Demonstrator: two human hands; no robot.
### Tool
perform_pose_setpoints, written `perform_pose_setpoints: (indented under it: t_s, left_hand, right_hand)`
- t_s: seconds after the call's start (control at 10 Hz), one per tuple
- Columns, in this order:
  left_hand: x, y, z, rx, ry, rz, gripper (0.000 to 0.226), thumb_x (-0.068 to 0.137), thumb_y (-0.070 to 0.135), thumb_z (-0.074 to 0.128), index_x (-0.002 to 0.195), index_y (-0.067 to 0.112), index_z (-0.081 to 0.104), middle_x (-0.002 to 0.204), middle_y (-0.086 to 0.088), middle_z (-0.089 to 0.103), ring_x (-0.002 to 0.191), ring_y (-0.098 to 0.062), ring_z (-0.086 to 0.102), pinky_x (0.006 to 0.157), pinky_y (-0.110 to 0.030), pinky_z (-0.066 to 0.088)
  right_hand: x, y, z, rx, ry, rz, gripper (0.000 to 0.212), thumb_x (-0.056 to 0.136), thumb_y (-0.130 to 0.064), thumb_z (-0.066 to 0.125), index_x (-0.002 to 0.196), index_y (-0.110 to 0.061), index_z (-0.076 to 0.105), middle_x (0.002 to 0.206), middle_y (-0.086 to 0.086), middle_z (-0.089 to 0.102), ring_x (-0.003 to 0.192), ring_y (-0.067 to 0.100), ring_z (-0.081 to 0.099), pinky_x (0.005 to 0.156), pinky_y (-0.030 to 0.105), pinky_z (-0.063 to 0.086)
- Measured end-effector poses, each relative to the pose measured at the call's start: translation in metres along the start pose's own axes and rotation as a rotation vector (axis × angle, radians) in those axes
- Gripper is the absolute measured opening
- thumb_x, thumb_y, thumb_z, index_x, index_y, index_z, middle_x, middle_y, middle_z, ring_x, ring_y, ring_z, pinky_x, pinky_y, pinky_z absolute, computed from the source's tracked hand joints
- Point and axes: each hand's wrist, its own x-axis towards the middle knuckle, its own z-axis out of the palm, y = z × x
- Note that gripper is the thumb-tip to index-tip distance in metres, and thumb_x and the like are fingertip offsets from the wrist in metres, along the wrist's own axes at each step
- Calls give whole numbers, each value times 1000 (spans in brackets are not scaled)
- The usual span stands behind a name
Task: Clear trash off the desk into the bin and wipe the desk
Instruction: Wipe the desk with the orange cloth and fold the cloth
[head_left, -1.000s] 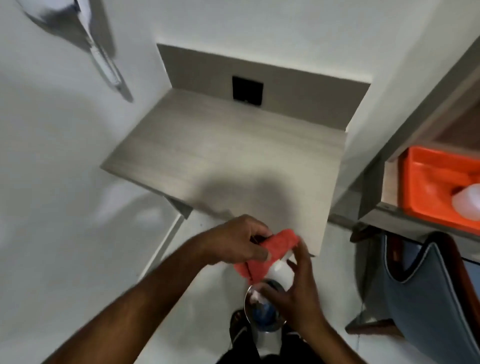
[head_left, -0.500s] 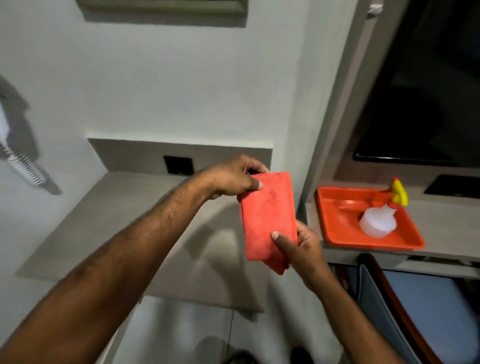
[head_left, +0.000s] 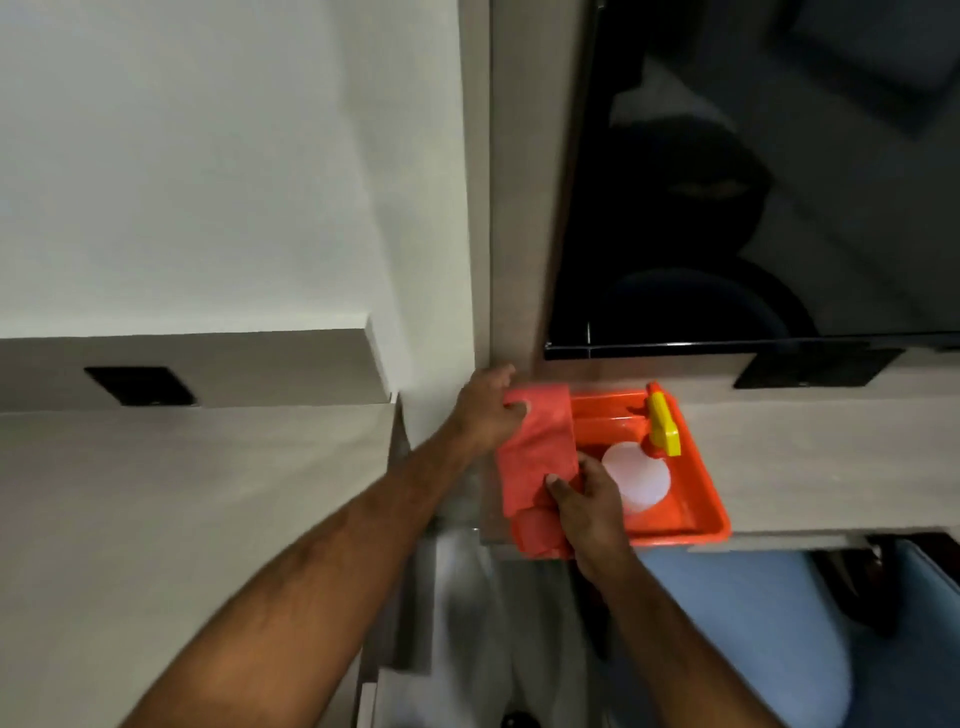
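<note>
Both hands clamp the red cloth — left hand at its 11 o'clock corner, right hand at 5 o'clock — hiding the orange tray's left edge; motion-blurred.

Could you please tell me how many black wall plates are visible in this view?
2. One black wall plate sits in the back panel above the desk on the left; the other black wall plate sits on the right, just under the dark screen. Others may lie out of frame.
</note>
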Motion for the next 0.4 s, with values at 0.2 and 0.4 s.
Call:
perform_pose_setpoints:
  t_s: [0.2, 0.4]
  left_hand:
    - [-16, -36, 16, 205, -51, -17, 57, 92, 29, 54, 143, 17, 33, 141, -12, 43, 133, -31, 39, 111, -43, 38]
    - [-52, -71, -45, 410, 169, -29, 63, 93, 32, 55, 146, 10, 30, 147, -15, 39, 136, -32, 36, 115, -44, 35]
  right_hand:
    - [52, 24, -1, -558, -122, 241, 35, 93, -27, 63, 119, -4, 55, 106, 12, 64, 90, 26, 60, 77, 31, 44]
    - [36, 15, 34, -1218, 36, 47, 51, 100, -30, 44, 142, -2, 33, 136, 17, 51, 119, 33, 56, 98, 42, 48]
